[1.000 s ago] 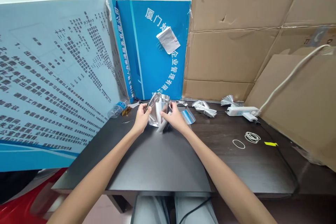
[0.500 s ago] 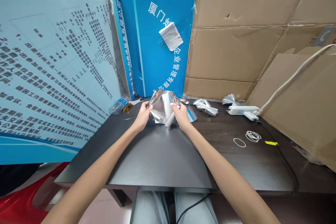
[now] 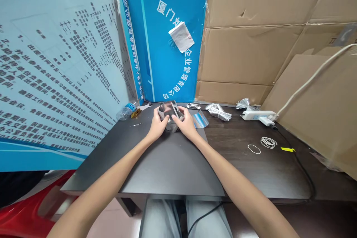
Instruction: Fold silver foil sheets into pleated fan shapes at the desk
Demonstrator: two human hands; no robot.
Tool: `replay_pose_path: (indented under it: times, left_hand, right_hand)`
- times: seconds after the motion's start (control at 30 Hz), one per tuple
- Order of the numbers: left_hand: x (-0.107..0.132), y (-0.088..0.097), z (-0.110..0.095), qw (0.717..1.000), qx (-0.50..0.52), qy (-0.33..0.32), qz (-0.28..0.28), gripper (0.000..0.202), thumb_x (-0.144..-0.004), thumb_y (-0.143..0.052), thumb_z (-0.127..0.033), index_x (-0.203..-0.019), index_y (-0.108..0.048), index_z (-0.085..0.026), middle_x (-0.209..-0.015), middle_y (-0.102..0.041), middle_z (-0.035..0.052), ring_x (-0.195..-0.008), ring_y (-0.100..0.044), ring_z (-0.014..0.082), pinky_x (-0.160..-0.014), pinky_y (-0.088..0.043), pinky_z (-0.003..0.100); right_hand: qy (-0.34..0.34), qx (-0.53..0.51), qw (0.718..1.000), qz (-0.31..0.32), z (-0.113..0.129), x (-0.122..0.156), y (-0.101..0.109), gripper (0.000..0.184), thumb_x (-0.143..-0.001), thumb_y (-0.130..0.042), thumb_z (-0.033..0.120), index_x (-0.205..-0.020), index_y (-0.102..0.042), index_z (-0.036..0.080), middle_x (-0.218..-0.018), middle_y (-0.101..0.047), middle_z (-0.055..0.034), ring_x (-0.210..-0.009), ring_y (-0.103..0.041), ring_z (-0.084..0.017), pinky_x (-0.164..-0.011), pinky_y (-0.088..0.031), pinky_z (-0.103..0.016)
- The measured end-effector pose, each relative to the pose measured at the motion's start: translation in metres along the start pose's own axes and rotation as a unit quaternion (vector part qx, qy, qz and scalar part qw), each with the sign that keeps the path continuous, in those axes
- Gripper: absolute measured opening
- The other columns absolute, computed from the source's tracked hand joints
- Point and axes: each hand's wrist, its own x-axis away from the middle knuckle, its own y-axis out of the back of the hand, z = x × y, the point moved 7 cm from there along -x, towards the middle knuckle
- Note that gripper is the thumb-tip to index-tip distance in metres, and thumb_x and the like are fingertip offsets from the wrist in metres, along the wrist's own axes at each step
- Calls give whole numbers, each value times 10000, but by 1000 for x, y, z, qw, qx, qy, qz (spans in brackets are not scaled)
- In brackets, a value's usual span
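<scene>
A shiny silver foil sheet [image 3: 169, 108], curled and reflecting dark tones, is held between my two hands near the back of the dark table. My left hand [image 3: 158, 123] wraps its left side, with the thumb over the front. On the right side, my right hand [image 3: 185, 120] grips it in the same way, thumb pointing inward. The thumbs come close together over the foil's lower middle. Just right of my right hand lies a flat sheet with blue and silver stripes [image 3: 200, 119]. The fingers behind the foil are partly hidden.
Bundles of silver strips [image 3: 218, 112] lie at the back right, beside a white power strip [image 3: 259, 115]. White rubber bands [image 3: 269, 142] and a yellow tag [image 3: 287, 149] are on the right. A plastic bottle [image 3: 126, 111] rests on its side at the left. Cardboard [image 3: 240, 55] and blue panels [image 3: 167, 63] enclose the table.
The foil was spread out wide and raised between my hands; now it is curled smaller. Both hands have moved closer together, and the striped sheet shows more fully.
</scene>
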Motion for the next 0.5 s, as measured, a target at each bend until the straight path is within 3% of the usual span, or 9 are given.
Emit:
replay_pose_path:
  times: [0.13,0.23,0.37,0.5]
  left_hand:
    - [-12,11,-12,998,-51,1,-32,326,-933,-604,-373,-1213,-597,-206,-1028,-702,84,-1000,-667,275,-957,-482,383]
    - [-27,18,-24,999,-32,15,-11,328,-863,-643,-358,-1151,-646,-201,-1064,-717,96,-1043,-659,294,-942,-495,386]
    - [-33,19,-5,967,71,226,93,229,-690,-697,-303,-878,-627,-192,-851,-698,84,-824,-673,273,-728,-518,357]
    - [-25,24,9,939,64,304,144,194,-617,-705,-281,-660,-526,-218,-632,-596,60,-575,-580,220,-574,-474,354]
  right_hand:
    - [-57,-32,997,-32,-11,-7,9,503,-877,-662,477,-1280,-610,180,-1295,-698,-119,-1189,-647,-262,-1066,-488,-404]
    - [-129,-76,988,-37,-19,-14,16,401,-886,-631,514,-1114,-656,184,-1110,-737,-81,-1067,-666,-256,-955,-524,-365]
    - [-251,-129,959,37,-32,-16,13,299,-823,-692,469,-913,-666,186,-894,-720,-58,-845,-669,-234,-753,-537,-333]
    - [-329,-152,925,115,-40,-8,8,291,-762,-770,447,-772,-645,184,-755,-687,-71,-678,-653,-221,-643,-539,-358]
